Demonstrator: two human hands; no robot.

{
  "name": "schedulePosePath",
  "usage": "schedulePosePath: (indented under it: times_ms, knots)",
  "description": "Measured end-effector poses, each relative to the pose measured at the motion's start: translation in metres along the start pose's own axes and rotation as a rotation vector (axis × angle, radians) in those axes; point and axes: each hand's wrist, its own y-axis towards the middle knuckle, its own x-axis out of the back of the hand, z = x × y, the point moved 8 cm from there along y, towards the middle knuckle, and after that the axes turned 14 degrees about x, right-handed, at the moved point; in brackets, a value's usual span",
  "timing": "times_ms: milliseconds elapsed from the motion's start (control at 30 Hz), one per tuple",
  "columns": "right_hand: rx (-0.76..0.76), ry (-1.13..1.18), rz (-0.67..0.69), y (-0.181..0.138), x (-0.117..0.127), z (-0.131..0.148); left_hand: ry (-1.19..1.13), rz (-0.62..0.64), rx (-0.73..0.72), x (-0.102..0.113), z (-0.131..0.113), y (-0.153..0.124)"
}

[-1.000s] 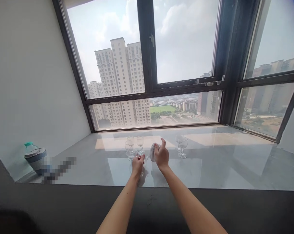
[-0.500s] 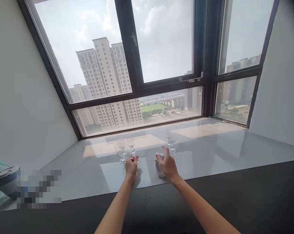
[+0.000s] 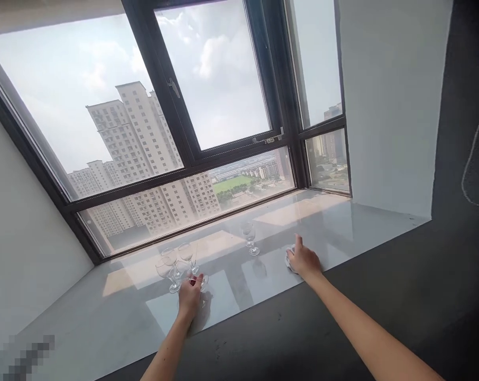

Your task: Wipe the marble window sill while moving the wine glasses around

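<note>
My left hand (image 3: 191, 296) is closed round a clear stemmed glass (image 3: 203, 280) low over the glossy grey sill (image 3: 334, 222); the glass is mostly hidden by my fingers. Three more clear stemmed glasses (image 3: 175, 264) stand just beyond that hand. My right hand (image 3: 303, 260) rests on the sill further right, fingers pressed on a small white cloth (image 3: 289, 259), one finger raised. Two stemmed glasses (image 3: 249, 237) stand together between my hands, a little farther back.
A large dark-framed window (image 3: 184, 148) runs behind the sill, with a white wall (image 3: 386, 106) at its right end and another at the left. A dark ledge (image 3: 287, 328) borders the sill's near edge. A blurred-out patch sits bottom left.
My right hand has carried the cloth down onto the sill and off to the right, away from the left hand. The left hand lowered its glass. The view swung right and tilted.
</note>
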Motion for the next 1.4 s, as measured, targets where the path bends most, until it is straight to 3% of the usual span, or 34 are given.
schedulePosePath:
  times_ms: [100,200,367,433,533,700,833,967,1133,1200,1333,1400]
  knots:
    - [-0.012,0.059,-0.022,0.003,-0.004,-0.003,0.093,0.011,-0.071,-0.008,-0.014,-0.006]
    - [-0.020,0.093,-0.047,0.007,-0.003,-0.008,0.232,-0.015,-0.194,-0.031,-0.045,-0.021]
    - [-0.052,0.116,-0.045,0.004,0.004,-0.009,0.339,0.170,-0.374,-0.116,-0.100,-0.062]
    - [-0.060,0.129,-0.036,0.002,0.006,-0.009,0.359,0.238,-0.410,-0.149,-0.113,-0.075]
    - [-0.068,0.142,-0.036,0.002,0.007,-0.009,0.367,0.261,-0.431,-0.181,-0.123,-0.084]
    - [-0.060,0.144,-0.062,0.005,0.006,-0.013,0.387,0.241,-0.451,-0.204,-0.131,-0.074]
    - [-0.050,0.147,-0.072,0.005,0.003,-0.014,0.457,0.329,-0.481,-0.210,-0.133,-0.067]
    - [-0.054,0.146,-0.097,0.006,0.004,-0.016,0.554,0.312,-0.528,-0.192,-0.126,-0.066]
    - [-0.026,0.141,-0.105,0.003,0.004,-0.017,0.711,0.165,-0.563,-0.126,-0.099,-0.057]
    - [-0.049,0.120,-0.113,0.002,0.002,-0.022,0.770,0.072,-0.474,-0.085,-0.080,-0.042]
    - [-0.042,0.138,-0.094,0.008,-0.011,-0.031,0.818,-0.132,-0.097,0.006,-0.031,-0.002]
    - [-0.017,0.184,-0.069,0.012,-0.020,-0.035,0.811,-0.179,0.061,0.040,-0.008,0.012]
